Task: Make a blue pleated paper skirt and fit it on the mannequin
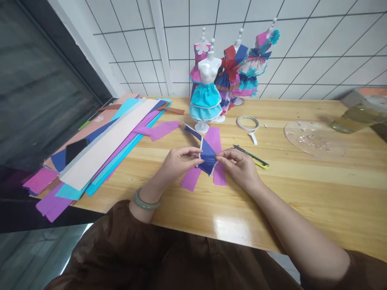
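A dark blue pleated strip (208, 158) with white edging is held up between my two hands, its folds bunched together. My left hand (183, 162) pinches its left edge between thumb and fingers. The right edge is pinched by my right hand (237, 164). One end of the strip trails up and to the left, unpleated. Purple strips (214, 139) lie crossed on the table beneath it. Just beyond my right hand lies a cutter (260, 163) with a yellow part, beside a dark, thin tool (242, 150).
Coloured strips (87, 149) are piled at the left. Dressed mannequins (208, 72) stand at the back, near a tape roll (248, 123). To the right are a clear round plate (293, 135) and a cup of liquid (352, 119) on the wooden table (332, 201).
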A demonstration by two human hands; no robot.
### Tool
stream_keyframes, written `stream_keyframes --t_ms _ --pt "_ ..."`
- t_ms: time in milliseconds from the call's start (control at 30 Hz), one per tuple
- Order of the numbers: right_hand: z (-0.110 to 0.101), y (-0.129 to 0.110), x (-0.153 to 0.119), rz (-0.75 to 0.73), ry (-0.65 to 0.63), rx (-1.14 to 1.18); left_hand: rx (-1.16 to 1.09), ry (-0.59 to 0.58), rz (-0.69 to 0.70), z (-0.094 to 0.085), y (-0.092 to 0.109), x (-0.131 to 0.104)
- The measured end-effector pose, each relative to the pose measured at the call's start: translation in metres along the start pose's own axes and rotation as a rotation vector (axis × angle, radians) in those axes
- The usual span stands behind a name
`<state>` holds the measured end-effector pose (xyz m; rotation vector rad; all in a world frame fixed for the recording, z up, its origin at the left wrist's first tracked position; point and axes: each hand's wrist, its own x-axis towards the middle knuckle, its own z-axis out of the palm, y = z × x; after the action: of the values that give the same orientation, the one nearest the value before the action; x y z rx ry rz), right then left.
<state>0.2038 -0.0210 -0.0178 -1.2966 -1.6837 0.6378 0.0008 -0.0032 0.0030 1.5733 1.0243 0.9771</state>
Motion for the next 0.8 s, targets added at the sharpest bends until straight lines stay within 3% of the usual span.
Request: stream_keyframes --t_ms 400,800 --pt "0.0007 -0.0052 -0.0012 0.016 0.007 0.017 0.139 0.075 0.036 0.0014 0.0007 0.0003" --pt "0.0021 -0.0026 -0.0002 0.206 -0.016 0.342 0.088 0.035 0.056 -0.0007 0.0021 0.0009"
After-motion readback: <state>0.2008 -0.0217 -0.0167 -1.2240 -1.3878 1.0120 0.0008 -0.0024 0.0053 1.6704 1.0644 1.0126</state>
